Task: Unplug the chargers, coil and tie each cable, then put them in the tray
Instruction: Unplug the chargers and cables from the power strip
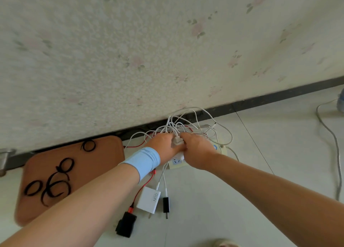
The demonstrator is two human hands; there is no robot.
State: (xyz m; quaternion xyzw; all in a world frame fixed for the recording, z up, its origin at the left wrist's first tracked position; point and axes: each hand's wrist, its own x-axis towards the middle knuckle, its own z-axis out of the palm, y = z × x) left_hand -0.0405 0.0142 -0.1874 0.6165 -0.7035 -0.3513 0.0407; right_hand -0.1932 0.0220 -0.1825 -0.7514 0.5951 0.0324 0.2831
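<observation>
Pinching a blocky white charger (177,141), seemingly, right hand (198,151) touches left hand (163,147).

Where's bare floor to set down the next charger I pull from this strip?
Bare tile lies between the power strip and the grey cable; the tray is bare right of the black ties. Crowded: the cable tangle behind the strip, three chargers before it.

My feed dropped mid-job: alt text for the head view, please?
The right hand grips a white charger at the power strip, the left hand against it, amid tangled white cables. Three unplugged chargers lie nearer on the floor; black ties sit in the brown tray.
</observation>
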